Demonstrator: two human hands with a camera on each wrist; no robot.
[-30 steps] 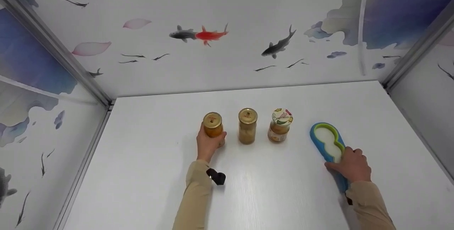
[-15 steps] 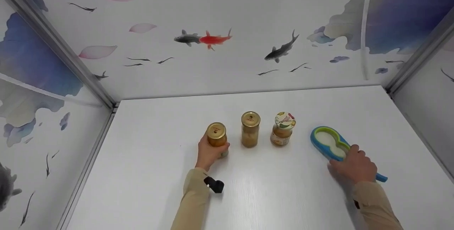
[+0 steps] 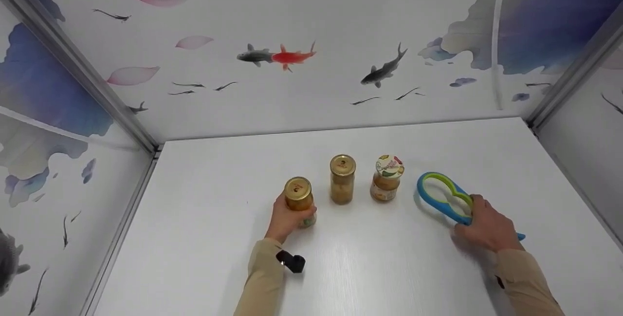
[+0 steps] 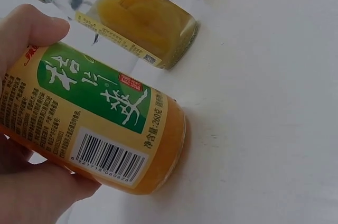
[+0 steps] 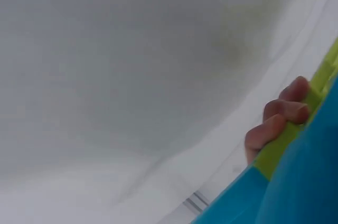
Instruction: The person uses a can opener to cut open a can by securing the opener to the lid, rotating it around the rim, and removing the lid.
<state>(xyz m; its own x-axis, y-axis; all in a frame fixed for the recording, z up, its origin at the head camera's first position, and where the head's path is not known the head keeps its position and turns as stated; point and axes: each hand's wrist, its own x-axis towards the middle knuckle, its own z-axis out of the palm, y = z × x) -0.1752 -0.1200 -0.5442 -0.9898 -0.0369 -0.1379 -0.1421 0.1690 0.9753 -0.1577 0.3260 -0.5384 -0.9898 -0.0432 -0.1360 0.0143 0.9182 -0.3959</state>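
Left hand (image 3: 288,218) curls round the orange jar (image 3: 300,201), left of the paler jar (image 3: 342,185); right hand (image 3: 491,226) grips the blue-and-green opener (image 3: 440,206), apparently raised off the worktop (image 3: 219,184). Likely step: readying both; the next move probably calls for steadying the jar and bringing the opener to its gold lid (image 3: 298,188).

I have the left hand (image 3: 283,218) gripping an amber jar (image 3: 298,189), the right hand (image 3: 490,224) holding a blue-and-green tool (image 3: 444,208); between them I see a paler jar (image 3: 342,182) and a patterned-lid jar (image 3: 386,180).
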